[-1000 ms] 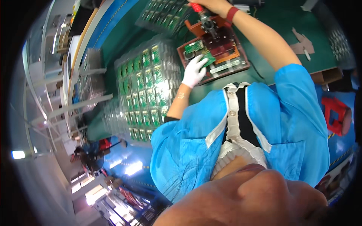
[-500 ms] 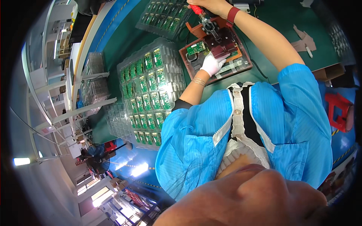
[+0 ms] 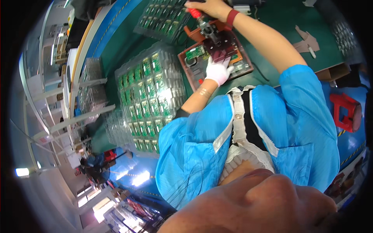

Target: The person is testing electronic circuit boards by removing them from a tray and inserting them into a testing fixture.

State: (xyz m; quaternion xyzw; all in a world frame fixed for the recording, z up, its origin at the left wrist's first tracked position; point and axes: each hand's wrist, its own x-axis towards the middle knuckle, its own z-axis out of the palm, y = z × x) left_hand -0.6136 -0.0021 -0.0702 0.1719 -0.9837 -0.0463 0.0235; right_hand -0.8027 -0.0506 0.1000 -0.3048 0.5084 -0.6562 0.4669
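My left hand (image 3: 217,70), in a white glove, lies flat with fingers apart on a dark plate of a brown fixture (image 3: 241,52) on the green bench. A small green circuit board (image 3: 194,52) sits in the fixture just left of that hand. My right hand (image 3: 208,7), bare with a red wristband, grips a red-handled power screwdriver (image 3: 202,21) whose tip points down into the fixture just above my left hand. My blue smock fills the lower middle.
A clear plastic tray of several green circuit boards (image 3: 149,97) lies left of the fixture, another tray (image 3: 163,17) lies beyond it, and empty clear trays (image 3: 116,130) are stacked nearer. Cardboard scraps (image 3: 307,40) lie at the right. A red stool (image 3: 345,112) stands lower right. Metal racks (image 3: 81,97) stand at the left.
My left hand has moved right from the fixture's left edge onto the dark plate under the screwdriver. My right hand has kept hold of the screwdriver.
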